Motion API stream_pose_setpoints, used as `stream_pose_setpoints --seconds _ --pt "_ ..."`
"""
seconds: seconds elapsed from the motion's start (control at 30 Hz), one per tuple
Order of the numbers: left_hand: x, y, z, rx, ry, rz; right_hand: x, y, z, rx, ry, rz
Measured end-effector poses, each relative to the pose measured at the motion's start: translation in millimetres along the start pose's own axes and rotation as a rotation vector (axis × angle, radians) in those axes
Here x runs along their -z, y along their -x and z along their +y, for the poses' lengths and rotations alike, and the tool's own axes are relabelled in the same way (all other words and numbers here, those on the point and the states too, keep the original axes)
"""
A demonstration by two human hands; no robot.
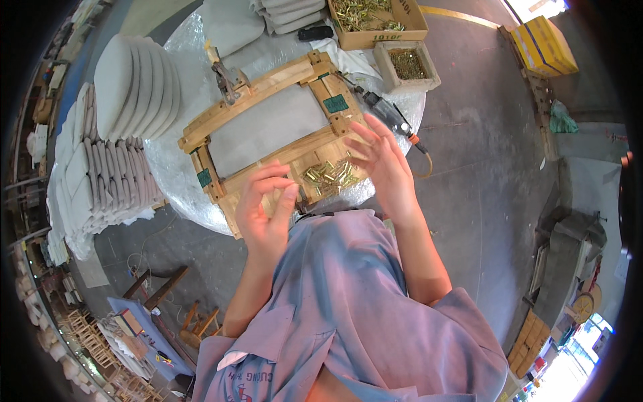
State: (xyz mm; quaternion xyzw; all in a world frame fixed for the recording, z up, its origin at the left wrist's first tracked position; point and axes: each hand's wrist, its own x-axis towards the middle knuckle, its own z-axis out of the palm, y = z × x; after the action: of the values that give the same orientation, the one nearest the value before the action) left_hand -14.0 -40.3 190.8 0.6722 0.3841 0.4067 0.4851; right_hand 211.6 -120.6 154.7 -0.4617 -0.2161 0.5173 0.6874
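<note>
A wooden frame jig [268, 84] with green patches lies on the plastic-wrapped round table, around a flat light grey panel [268, 127]. A metal toggle clamp [229, 84] stands on its far rail. By the jig's near edge, my left hand [263, 211] has its fingers bent, with a gap to the thumb; nothing shows clearly between them. Brass-coloured fasteners [329, 177] lie heaped on the wood between my hands. My right hand [385, 164] is raised with spread fingers, holding nothing, just nearer than a black-and-grey power driver [387, 110] with an orange hose end.
Grey cushions [134, 87] are stacked at the left, with more pads [114, 174] below. A cardboard box [382, 37] of brass-coloured fasteners and a smaller bin [407, 65] of small fasteners sit at the far right. A yellow box [546, 47] stands beyond.
</note>
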Motion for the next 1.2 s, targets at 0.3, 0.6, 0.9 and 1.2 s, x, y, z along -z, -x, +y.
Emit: stream_pose_setpoints --seconds 0.3,0.6,0.9,1.2 --pt "46 81 -180 0.547 -0.057 0.168 132 -24 162 -0.191 0.998 0.493" --pt "67 110 -244 0.716 -0.181 0.244 123 -50 139 -0.31 1.229 0.318" --pt "65 108 -274 0.647 -0.295 0.211 139 -44 153 -0.241 1.122 0.359" --pt "12 40 -144 0.756 0.282 0.182 58 -10 123 -0.031 0.696 0.061"
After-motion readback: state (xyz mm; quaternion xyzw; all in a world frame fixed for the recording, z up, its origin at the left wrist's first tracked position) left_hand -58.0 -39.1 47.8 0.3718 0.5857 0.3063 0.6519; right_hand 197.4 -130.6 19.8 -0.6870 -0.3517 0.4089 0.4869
